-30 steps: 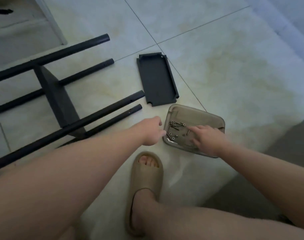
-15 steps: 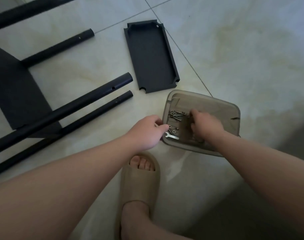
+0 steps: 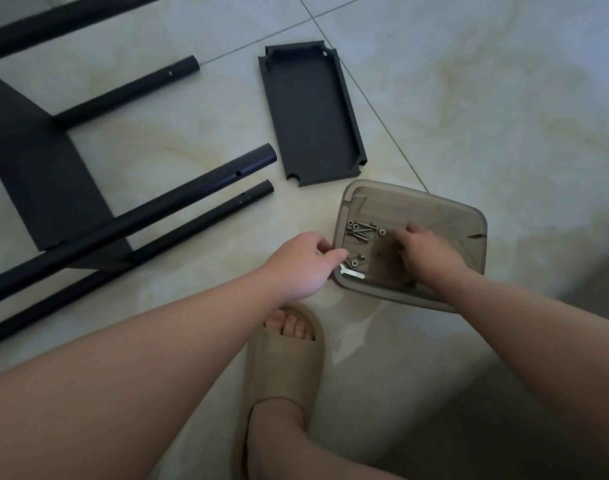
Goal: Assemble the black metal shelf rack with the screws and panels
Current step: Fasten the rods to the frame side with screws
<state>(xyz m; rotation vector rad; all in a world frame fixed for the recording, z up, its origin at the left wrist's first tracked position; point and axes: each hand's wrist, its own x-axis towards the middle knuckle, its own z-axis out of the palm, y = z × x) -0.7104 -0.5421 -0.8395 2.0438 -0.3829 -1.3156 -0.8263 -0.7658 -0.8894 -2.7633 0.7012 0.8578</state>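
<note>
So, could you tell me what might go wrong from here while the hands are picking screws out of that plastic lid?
The lid is shallow, and the left hand grips its near edge; tipping it could send the screws rolling across the tiled floor.

The small wrench lies right at the rim and could slide out.

The right hand covers part of the lid in dim light, so a screw could easily be missed.

Both forearms bare, reaching forward and down. Left hand (image 3: 301, 263) loosely curled, knuckles up, fingertips pinched together. Right hand (image 3: 426, 252) palm down, fingers bent and pressed downward, wrist slightly raised. Hands near each other, not touching
</note>
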